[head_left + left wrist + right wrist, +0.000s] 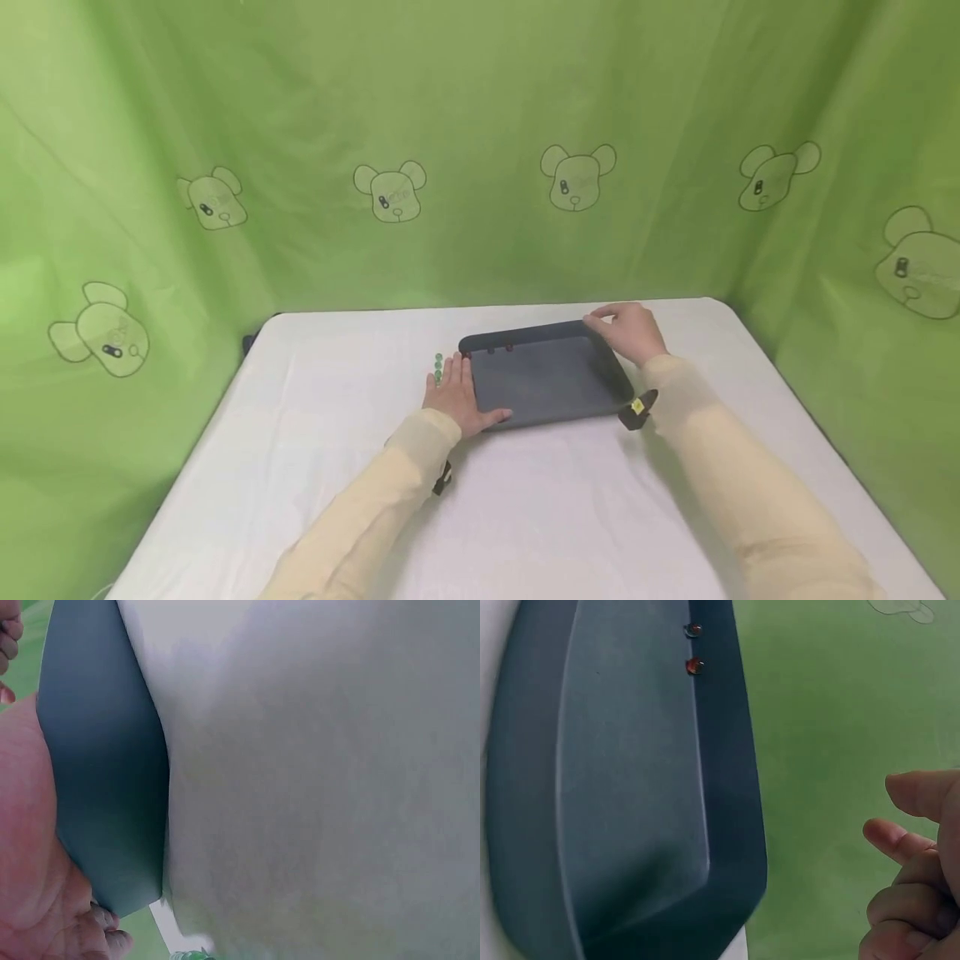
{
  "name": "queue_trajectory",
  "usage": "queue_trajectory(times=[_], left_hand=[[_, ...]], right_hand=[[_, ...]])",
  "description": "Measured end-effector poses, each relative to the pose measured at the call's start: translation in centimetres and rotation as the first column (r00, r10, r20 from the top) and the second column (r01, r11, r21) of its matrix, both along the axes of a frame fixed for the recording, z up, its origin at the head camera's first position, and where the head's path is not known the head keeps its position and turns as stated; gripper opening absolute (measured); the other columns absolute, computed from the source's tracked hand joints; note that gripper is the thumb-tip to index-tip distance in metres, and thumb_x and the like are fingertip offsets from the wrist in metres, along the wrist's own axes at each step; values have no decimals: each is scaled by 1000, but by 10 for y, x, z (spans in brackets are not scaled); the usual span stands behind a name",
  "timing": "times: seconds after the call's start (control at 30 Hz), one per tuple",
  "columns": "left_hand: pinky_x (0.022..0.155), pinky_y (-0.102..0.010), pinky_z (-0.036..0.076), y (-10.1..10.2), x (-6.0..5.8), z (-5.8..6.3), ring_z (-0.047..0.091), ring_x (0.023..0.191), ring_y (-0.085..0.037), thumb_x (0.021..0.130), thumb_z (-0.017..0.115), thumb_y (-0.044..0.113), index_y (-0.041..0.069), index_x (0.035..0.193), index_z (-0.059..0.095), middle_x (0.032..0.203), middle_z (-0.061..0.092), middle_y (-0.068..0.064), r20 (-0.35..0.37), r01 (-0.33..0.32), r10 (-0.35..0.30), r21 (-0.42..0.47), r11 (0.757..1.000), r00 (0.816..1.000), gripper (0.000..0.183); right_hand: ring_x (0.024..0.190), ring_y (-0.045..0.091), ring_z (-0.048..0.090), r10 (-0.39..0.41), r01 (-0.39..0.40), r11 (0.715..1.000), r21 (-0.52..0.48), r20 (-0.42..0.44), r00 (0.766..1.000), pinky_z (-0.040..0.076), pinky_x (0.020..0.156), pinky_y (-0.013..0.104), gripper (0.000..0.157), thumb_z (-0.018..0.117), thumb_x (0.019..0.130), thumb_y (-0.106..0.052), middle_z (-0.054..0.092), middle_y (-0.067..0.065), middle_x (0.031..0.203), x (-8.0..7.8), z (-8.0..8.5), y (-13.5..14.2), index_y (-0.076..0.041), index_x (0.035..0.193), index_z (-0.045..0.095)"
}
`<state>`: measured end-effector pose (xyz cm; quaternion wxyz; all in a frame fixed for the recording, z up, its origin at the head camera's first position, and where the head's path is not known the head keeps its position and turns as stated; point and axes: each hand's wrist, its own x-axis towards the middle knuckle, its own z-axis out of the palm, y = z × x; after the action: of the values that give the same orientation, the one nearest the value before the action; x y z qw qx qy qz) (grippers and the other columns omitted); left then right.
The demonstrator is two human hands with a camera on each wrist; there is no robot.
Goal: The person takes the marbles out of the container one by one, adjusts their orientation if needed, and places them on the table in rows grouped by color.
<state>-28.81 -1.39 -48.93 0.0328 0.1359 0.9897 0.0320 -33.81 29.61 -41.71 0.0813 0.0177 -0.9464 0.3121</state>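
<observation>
A dark grey rectangular tray (551, 379) sits on the white table. My left hand (459, 402) lies across its left rim with fingers straight and thumb spread over the near left corner. Close to the far right corner is my right hand (632, 332); in the right wrist view its thumb and forefinger stand apart beside the tray, the other fingers loosely curled, with nothing between them. Along the tray's far wall lie a few small reddish glass marbles (694, 666), one partly hidden near my left fingertips. Several green glass marbles (438, 367) form a row on the table just left of the tray.
White cloth covers the table (540, 508), which has rounded far corners. Green curtains (480, 92) printed with bear heads surround it on the far side, left and right. A small black device with a yellow mark (637, 407) is strapped at my right wrist.
</observation>
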Motion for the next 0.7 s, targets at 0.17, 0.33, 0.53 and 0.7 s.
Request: queue_trajectory(times=[0.17,0.33,0.53,0.7], left_hand=[[115,-53,16,0,0,-2,8,146,-30,72,31,92,0,153,8,160,5,-17,-12,2,-2,-8,1000,1000,124],[114,-53,17,1,0,-5,8,147,-30,70,30,93,0,153,7,160,5,-17,-9,1,-1,-13,1000,1000,126],[114,-53,17,1,-1,-7,7,147,-30,71,28,93,1,153,5,160,4,-17,-13,-1,1,-19,1000,1000,126],[114,-53,18,1,-1,-6,9,147,-30,71,30,93,1,153,5,160,6,-17,-27,-3,3,-15,1000,1000,126]], right_hand=[[98,33,61,39,-39,999,11,-10,999,47,85,50,42,61,92,-42,70,18,99,-8,-2,-13,-7,113,70],[98,32,63,76,-76,997,11,7,997,48,84,48,38,63,91,-40,69,16,108,-18,-9,-26,-8,110,72],[100,33,63,99,-101,994,43,33,995,48,88,49,37,64,90,-39,69,15,110,-32,-20,-44,-8,108,72],[106,34,61,99,-105,992,64,88,991,46,93,51,39,64,90,-40,68,14,115,-38,-27,-58,-7,108,72]])
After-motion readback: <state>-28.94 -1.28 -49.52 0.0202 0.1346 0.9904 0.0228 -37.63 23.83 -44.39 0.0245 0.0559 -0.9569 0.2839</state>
